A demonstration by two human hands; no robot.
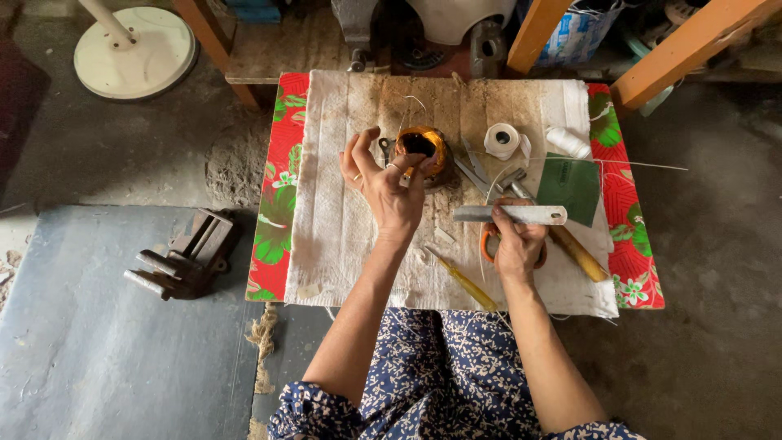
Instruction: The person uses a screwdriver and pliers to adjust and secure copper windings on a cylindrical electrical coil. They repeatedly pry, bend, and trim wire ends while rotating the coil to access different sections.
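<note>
Your left hand [389,189] raised with fingers spread, holding nothing, just by the orange pot [422,147], your right hand [518,241] gripping a metal ruler [510,214], white cloth [342,228] on the surface

Grey concrete floor [122,163], orange wooden beams [684,49], a white round stand base [134,53], dim light.

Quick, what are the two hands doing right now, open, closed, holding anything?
Left hand: open, fingers spread, raised just in front of the orange cup; whether it holds a thread cannot be told.
Right hand: closed on the metal ruler.
</note>
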